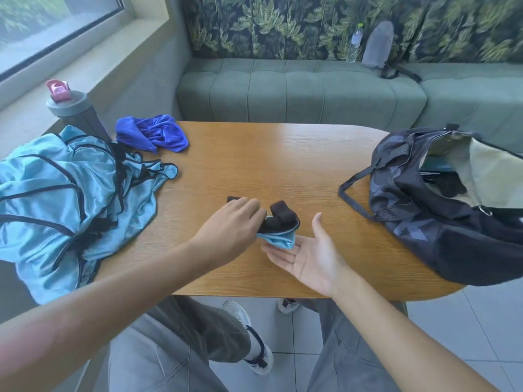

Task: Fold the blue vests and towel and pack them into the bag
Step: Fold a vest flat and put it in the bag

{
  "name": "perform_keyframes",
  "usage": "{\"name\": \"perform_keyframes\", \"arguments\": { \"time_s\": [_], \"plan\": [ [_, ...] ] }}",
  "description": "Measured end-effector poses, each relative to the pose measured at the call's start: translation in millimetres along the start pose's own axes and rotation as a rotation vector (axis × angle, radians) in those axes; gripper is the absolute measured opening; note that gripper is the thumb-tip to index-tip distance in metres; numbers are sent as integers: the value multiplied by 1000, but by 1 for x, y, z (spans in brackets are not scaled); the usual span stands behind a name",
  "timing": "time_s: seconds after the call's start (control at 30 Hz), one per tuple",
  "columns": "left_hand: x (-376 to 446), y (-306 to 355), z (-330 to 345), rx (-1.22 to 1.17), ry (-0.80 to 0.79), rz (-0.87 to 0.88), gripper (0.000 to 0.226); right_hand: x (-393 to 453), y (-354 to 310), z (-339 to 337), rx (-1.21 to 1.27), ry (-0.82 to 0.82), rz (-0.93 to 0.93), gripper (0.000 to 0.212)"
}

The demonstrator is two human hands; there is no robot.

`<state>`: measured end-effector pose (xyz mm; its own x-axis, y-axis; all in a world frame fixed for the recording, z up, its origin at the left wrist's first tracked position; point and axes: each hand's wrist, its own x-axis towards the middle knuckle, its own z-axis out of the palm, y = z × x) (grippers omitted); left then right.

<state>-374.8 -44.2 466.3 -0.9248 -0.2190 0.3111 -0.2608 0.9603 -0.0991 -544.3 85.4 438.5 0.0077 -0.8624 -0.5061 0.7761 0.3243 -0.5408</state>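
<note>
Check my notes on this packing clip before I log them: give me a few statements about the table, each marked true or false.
1. The bag lies open at the table's right end. True.
2. The royal blue towel is already inside the bag. False: it lies crumpled on the table's far left.
3. The left hand holds a small folded vest. True.
4. The right hand is a closed fist. False: its palm faces up, fingers straight, beside the folded vest.
5. The light blue vests are neatly stacked. False: they lie in a loose pile.
</note>
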Motion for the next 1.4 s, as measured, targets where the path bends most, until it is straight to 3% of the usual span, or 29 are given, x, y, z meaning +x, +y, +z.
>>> {"name": "perform_keyframes", "arguments": {
  "time_s": [0.1,0.23,0.37,0.43,0.5,0.6,0.63,0.7,0.8,0.97,1.03,1.1,1.23,1.4],
  "plan": [
    [-17,10,3,124,119,111,14,-3,-5,5,76,-21,-74,93],
    [-32,20,9,209,175,159,15,-4,-7,8,-239,81,-135,41],
    [-39,22,7,78,146,61,48,-12,-12,3,-371,183,-258,35],
    [-35,22,3,-128,156,-125,53,-21,-20,-1,-403,198,-292,35],
    [-21,22,1,-465,171,-492,58,-30,-29,-7,-441,203,-318,36],
    [14,20,-9,-1287,-6,-1053,77,-50,-45,-11,-457,201,-346,37],
    [22,18,-12,-1557,-102,-1131,78,-56,-49,-12,-456,200,-355,37],
    [37,23,-17,-1820,-298,-1053,71,-70,-60,-15,-452,205,-385,36],
    [58,45,-22,-1845,-421,-797,57,-92,-80,-23,-428,240,-420,33],
    [103,78,-23,-1807,-266,-685,50,-128,-118,-47,-462,322,-467,30],
    [126,88,-25,-1755,-272,-649,50,-138,-137,-61,-465,382,-478,28],
    [153,99,-28,-1674,-261,-654,46,-148,-158,-74,-465,418,-476,26],
    [213,129,-39,-1530,-209,-670,11,-161,-204,-101,-521,491,-428,25],
    [285,158,-36,-1551,-282,-853,10,-150,-259,-141,-561,668,-433,21]
  ]
}}
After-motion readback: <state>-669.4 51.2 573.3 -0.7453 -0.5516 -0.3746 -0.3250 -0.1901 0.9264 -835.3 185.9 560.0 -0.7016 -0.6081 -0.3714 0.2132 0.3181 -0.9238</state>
